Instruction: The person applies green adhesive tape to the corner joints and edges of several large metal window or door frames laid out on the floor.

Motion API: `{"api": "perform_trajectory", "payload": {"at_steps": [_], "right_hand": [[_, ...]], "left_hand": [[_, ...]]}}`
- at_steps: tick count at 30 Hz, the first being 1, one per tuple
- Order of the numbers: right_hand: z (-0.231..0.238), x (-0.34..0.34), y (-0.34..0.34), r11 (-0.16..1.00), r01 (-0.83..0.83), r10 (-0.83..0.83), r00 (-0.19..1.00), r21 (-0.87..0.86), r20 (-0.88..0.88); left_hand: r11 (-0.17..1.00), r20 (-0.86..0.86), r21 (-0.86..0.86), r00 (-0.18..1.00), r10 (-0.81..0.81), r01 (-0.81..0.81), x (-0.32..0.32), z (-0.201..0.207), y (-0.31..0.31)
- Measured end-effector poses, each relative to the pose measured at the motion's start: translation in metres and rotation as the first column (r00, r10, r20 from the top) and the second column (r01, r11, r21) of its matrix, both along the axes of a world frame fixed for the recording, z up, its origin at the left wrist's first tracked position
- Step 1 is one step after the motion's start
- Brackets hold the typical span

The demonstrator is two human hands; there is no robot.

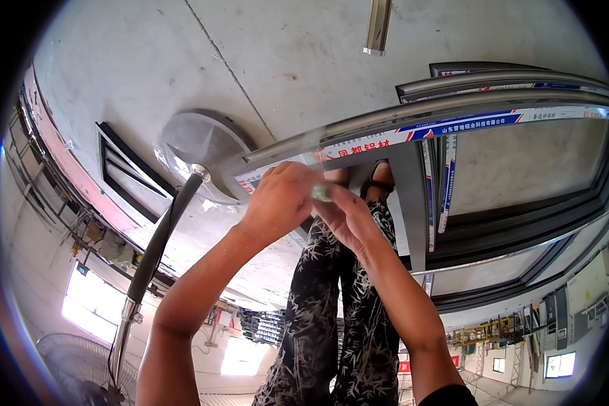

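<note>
My left hand [281, 196] is curled closed over the near end of a dark grey metal window frame [413, 122] with printed white, blue and red protective film on it. Its fingertips are smeared by motion, so whatever they pinch cannot be made out. Right beside it, my right hand [345, 216] grips a small pale green, partly see-through object [323, 193], mostly hidden by the fingers. A faint clear strip [311, 145] shows just beyond the hands, across the frame's end.
More dark frames [521, 237] stand stacked on the right. To the left are a pole [159, 250] on a round base [203, 145], a smaller dark frame [132, 169] and a fan [74, 365]. A metal post [377, 30] rises at the far side of the floor.
</note>
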State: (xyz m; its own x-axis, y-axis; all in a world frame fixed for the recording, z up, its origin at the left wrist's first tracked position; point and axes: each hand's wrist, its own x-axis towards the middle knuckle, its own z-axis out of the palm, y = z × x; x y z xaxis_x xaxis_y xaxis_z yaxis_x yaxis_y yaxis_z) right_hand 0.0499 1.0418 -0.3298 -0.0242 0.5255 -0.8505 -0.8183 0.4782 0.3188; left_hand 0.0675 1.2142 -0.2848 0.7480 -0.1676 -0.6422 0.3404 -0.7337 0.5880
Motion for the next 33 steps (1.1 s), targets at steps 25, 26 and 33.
{"api": "perform_trajectory", "payload": {"at_steps": [25,26,33], "right_hand": [[-0.143,0.038,0.031,0.986,0.072,-0.06,0.995,-0.153,0.083],[-0.148,0.035,0.026,0.982,0.105,-0.101,0.994,-0.157,0.038],[-0.067,0.007,-0.017,0.904,-0.326,0.329,0.944,-0.276,-0.034]], "left_hand": [[0.988,-0.358,-0.095,0.93,0.084,-0.125,0.046,-0.172,0.02],[0.991,-0.246,0.0,0.96,0.131,-0.135,0.045,-0.169,0.016],[0.956,-0.214,-0.017,0.935,0.282,-0.292,0.04,-0.056,0.039]]}}
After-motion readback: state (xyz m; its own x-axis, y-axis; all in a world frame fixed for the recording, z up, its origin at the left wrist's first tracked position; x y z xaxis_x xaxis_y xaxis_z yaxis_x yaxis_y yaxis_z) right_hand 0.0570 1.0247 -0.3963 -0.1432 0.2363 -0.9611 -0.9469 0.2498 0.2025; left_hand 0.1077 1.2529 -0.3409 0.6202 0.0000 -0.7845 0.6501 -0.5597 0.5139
